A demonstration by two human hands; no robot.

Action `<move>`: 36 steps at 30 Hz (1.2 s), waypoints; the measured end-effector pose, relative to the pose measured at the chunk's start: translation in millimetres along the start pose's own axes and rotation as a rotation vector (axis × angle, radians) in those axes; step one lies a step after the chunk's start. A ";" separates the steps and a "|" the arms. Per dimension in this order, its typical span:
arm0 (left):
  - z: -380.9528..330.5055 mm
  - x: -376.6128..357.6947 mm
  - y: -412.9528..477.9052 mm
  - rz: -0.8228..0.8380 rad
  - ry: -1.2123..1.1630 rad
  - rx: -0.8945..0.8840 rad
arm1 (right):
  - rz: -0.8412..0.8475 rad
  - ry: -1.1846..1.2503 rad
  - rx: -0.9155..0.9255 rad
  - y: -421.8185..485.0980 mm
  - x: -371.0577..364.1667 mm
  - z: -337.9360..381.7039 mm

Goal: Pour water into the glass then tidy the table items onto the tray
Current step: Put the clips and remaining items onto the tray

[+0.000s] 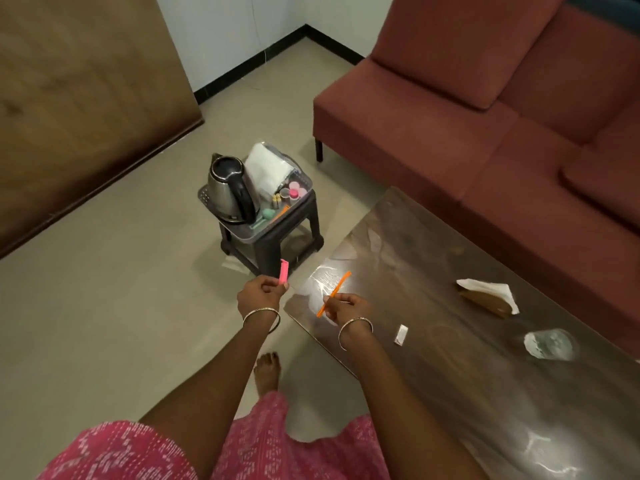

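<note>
My left hand (260,292) pinches a small pink stick-shaped item (283,270) over the floor, just off the table's near corner. My right hand (346,307) grips a thin orange stick (334,293) above the corner of the glossy table (450,358). The clear glass (550,344) stands on the table at the right. Ahead, a clear tray (207,199) sits on a small black stool (273,244). It holds a steel kettle (228,188), a white folded cloth (268,164), small cups and another orange stick.
A crumpled white tissue over a brown item (488,296) and a small white sachet (401,335) lie on the table. A maroon sofa (485,116) runs behind the table. A wooden panel (76,98) stands at the left. My bare foot (266,372) is on the tiled floor.
</note>
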State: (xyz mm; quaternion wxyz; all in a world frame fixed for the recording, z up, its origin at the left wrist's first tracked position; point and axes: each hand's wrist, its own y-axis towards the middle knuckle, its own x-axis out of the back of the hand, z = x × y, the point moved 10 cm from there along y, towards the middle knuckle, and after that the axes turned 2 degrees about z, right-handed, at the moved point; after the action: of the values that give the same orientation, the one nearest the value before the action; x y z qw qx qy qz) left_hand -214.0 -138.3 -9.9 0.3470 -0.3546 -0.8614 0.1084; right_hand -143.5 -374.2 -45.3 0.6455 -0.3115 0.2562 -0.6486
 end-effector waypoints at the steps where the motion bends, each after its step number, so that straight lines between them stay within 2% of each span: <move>1: -2.9 4.0 11.3 0.004 0.004 -0.005 | -0.003 0.005 -0.009 5.7 -9.7 2.3; 12: -17.5 46.3 132.7 -0.001 0.008 -0.004 | 0.014 -0.088 -0.047 67.5 -129.5 37.2; 19: -22.2 39.1 186.9 0.041 0.059 0.007 | 0.050 -0.169 -0.079 135.6 -194.6 68.1; 29: -23.6 4.5 240.2 0.105 0.164 0.023 | -0.038 -0.175 -0.230 242.3 -246.0 86.5; 36: -15.7 -6.5 257.4 0.130 0.242 0.023 | -0.085 -0.275 -0.274 269.1 -260.8 83.0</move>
State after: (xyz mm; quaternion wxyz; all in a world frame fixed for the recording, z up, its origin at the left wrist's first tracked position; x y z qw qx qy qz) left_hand -62.2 42.9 -113.2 0.4445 -0.4164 -0.7872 0.0972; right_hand 92.7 -118.0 -206.1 0.5980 -0.4928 0.2380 -0.5856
